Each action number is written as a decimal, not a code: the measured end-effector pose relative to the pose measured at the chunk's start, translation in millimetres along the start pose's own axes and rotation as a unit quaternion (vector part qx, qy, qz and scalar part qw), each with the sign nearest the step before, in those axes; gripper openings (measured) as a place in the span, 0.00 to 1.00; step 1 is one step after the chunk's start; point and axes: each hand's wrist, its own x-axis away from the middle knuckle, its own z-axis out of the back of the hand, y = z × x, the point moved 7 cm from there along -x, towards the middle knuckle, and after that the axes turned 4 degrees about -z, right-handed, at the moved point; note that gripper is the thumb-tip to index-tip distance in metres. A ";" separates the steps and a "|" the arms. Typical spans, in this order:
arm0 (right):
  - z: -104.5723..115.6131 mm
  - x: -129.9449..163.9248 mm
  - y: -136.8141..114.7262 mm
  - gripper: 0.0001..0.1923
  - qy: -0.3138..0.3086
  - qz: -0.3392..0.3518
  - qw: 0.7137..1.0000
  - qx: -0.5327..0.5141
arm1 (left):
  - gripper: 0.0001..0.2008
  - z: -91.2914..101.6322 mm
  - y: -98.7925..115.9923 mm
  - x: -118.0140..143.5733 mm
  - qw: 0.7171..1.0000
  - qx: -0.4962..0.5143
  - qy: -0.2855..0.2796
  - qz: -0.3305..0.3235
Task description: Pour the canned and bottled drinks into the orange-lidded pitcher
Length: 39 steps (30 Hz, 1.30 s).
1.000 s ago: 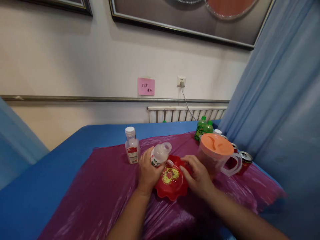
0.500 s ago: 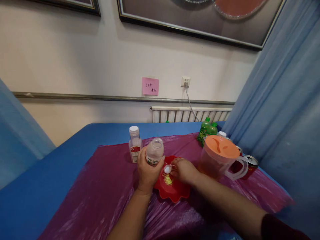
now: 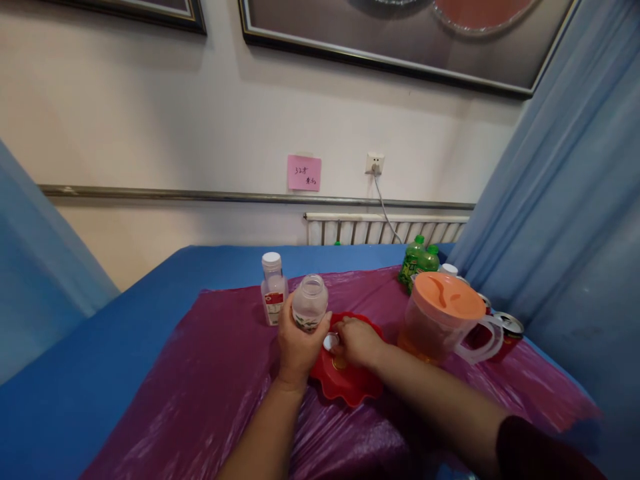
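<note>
The left hand is curled around a small bottle, holding it up straight. The right hand sits just to its right, knuckles up, fingers pinched on a little white cap. Both bare forearms reach in from the near edge.

Both forearms are bare from wrist toward elbow. The left hand wears no glove, ring or watch that shows, and no sleeve is seen on its arm up to the picture's lower edge. The right hand is likewise ungloved; its arm ends at about 4 o'clock in a dark maroon sleeve cuff, plain, with no visible marking.
</note>
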 end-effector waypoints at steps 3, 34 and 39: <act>-2.4 -1.0 -3.8 0.13 0.005 0.008 1.000 -0.006 | 0.34 -0.6 0.0 0.4 1.000 0.003 -0.005 0.004; 4.7 155.2 85.6 0.13 0.104 -0.120 0.977 -0.142 | 0.30 -23.2 -7.6 7.7 0.988 0.104 -0.104 0.045; 9.0 157.8 85.8 0.12 0.106 -0.121 0.980 -0.116 | 0.33 -22.1 -9.6 7.8 0.990 0.110 -0.075 0.042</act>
